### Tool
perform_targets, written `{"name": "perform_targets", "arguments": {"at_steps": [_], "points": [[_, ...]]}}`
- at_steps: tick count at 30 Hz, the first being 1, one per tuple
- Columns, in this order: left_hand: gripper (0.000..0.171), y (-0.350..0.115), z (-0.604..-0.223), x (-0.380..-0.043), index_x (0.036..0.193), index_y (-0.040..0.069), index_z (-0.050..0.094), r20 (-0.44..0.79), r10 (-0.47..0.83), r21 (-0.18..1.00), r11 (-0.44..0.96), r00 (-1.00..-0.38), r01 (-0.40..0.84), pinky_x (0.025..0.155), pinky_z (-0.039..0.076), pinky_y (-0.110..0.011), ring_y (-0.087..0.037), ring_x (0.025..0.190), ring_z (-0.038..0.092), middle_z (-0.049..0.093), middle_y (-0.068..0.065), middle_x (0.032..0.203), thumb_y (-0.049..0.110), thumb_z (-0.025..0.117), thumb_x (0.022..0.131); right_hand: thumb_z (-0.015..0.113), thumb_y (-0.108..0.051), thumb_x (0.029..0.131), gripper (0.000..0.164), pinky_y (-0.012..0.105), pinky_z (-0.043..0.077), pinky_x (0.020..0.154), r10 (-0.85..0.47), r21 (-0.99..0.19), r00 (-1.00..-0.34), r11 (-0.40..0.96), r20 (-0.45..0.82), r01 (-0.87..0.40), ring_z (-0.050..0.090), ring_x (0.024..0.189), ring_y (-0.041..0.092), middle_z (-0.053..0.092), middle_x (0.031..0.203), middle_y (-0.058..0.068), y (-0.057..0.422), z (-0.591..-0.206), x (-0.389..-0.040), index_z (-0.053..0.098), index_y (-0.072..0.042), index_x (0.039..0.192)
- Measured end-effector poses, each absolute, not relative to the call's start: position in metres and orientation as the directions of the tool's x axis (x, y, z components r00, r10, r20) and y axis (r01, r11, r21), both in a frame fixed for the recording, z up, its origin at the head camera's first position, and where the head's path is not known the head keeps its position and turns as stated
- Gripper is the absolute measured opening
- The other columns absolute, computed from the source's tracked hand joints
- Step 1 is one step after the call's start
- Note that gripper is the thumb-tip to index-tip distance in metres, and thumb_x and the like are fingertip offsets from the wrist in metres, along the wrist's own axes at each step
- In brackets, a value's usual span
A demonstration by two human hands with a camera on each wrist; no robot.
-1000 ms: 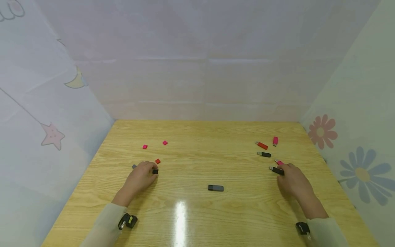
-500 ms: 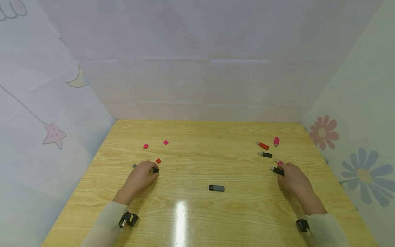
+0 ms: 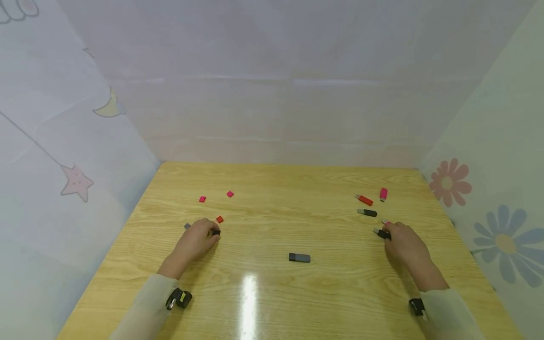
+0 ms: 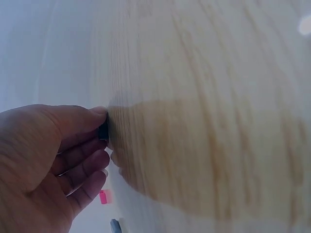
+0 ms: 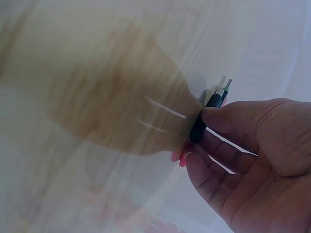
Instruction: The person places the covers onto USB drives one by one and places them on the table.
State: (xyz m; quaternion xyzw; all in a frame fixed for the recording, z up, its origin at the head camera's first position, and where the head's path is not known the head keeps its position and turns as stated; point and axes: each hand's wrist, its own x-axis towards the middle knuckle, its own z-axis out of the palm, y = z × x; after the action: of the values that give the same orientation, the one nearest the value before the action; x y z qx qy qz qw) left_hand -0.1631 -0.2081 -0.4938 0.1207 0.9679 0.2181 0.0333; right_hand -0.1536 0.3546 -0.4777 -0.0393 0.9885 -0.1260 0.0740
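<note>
Little has changed over the last second: the head view has shifted slightly, while both hands stay at the same items, so the work seems to be at a pause, with the two parts still well apart. The left hand (image 3: pixel 194 242) pinches a small black rectangular cap, apparently plastic (image 4: pixel 103 130), between thumb and fingertips; the right hand (image 3: pixel 407 245) pinches a slim black USB stick with a metal plug (image 5: pixel 206 119). Much of the cap is covered by the left fingers, and the stick's rear end is hidden from above. Just beyond the right grip, a bright pink USB stick (image 3: pixel 386 222) is mostly covered; beside the left hand, a small grey cap (image 3: pixel 187 226) is partly hidden. Whether either held piece touches the table (image 3: pixel 272 302) is unclear.
</note>
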Motion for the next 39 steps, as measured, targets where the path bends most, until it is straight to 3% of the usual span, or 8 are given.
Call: {"name": "perform_targets", "arguments": {"at_steps": [12, 26, 39], "points": [[0.009, -0.2061, -0.4932, -0.1656, 0.093, 0.013, 0.069, -0.017, 0.23, 0.453, 0.87, -0.973, 0.197, 0.067, 0.047, -0.032, -0.013, 0.073, 0.053, 0.062, 0.003, 0.082, 0.017, 0.076, 0.091, 0.064, -0.003, 0.091, 0.029, 0.06, 0.051, 0.082, -0.084, -0.25, -0.985, 0.967, -0.152, -0.044, 0.06, 0.099, 0.048, 0.061, 0.105, 0.028, 0.3547, -0.4774, -0.1564, 0.062, 0.01, 0.117], [0.012, -0.2015, -0.4894, -0.1667, 0.096, 0.011, 0.066, 0.014, 0.213, 0.543, 0.819, -0.977, 0.186, 0.076, 0.053, -0.036, -0.015, 0.084, 0.06, 0.065, 0.0, 0.09, 0.011, 0.076, 0.09, 0.063, -0.006, 0.09, 0.036, 0.058, 0.051, 0.078, -0.059, -0.252, -0.992, 0.967, -0.112, -0.029, 0.06, 0.095, 0.045, 0.06, 0.105, 0.029, 0.3542, -0.4781, -0.1522, 0.062, 0.012, 0.121], [0.007, -0.1983, -0.4916, -0.1661, 0.101, 0.009, 0.072, 0.135, 0.237, 0.549, 0.79, -0.962, 0.272, 0.072, 0.054, -0.034, -0.014, 0.082, 0.066, 0.074, -0.002, 0.092, 0.012, 0.072, 0.095, 0.065, -0.006, 0.09, 0.031, 0.059, 0.051, 0.08, -0.08, -0.267, -0.994, 0.962, -0.074, -0.058, 0.06, 0.095, 0.046, 0.06, 0.108, 0.03, 0.3537, -0.4796, -0.1494, 0.064, 0.01, 0.117]]}}
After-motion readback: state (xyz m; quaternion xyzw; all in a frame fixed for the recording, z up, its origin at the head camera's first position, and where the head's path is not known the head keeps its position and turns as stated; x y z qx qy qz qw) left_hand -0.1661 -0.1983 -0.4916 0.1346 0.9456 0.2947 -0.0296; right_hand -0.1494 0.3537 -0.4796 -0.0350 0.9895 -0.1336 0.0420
